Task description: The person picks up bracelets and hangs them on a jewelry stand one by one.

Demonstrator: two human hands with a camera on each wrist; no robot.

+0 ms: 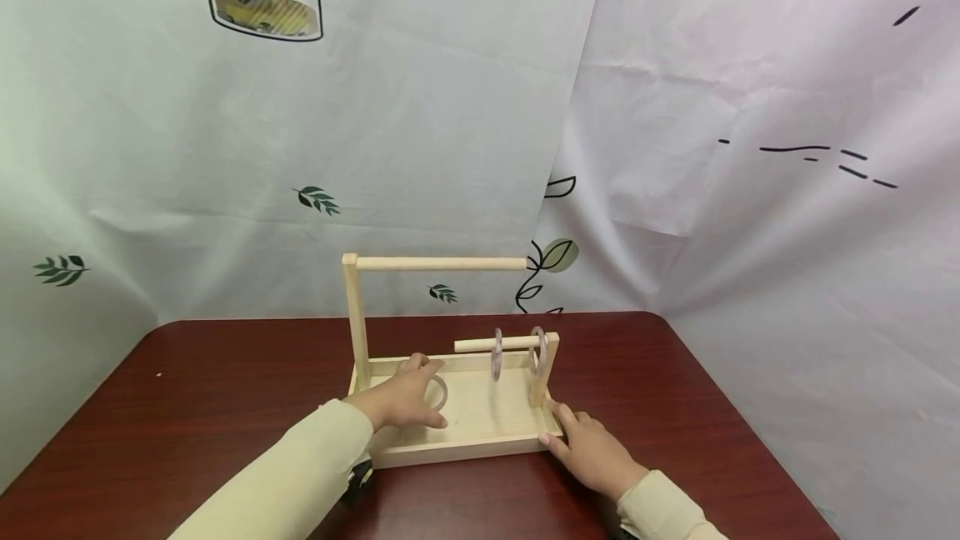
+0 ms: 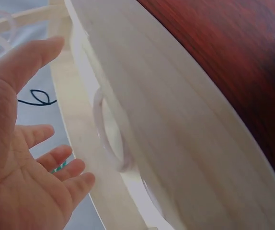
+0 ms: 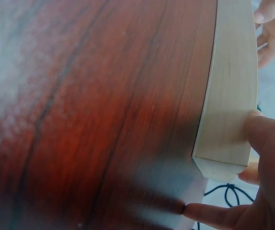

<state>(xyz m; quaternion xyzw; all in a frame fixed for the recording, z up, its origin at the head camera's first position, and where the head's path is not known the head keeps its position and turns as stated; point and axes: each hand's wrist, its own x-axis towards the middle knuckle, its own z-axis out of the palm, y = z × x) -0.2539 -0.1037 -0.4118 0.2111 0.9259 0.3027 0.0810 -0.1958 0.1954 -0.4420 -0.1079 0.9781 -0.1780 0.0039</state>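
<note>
On the dark red surface (image 1: 225, 382) stands a wooden tray (image 1: 480, 440). At its left part the left hand (image 1: 401, 400) rests with relaxed, open fingers beside a clear ring (image 1: 437, 392), perhaps touching it. Two more rings (image 1: 497, 354) hang on the low peg (image 1: 480, 345). At the tray's right corner, the right hand (image 1: 592, 450) presses with straight fingers.

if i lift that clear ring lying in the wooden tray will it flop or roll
The clear ring keeps a round outline, so it is probably stiff. It looks thin and likely light. Set on edge it may roll, though the wooden tray walls should stop it.
</note>
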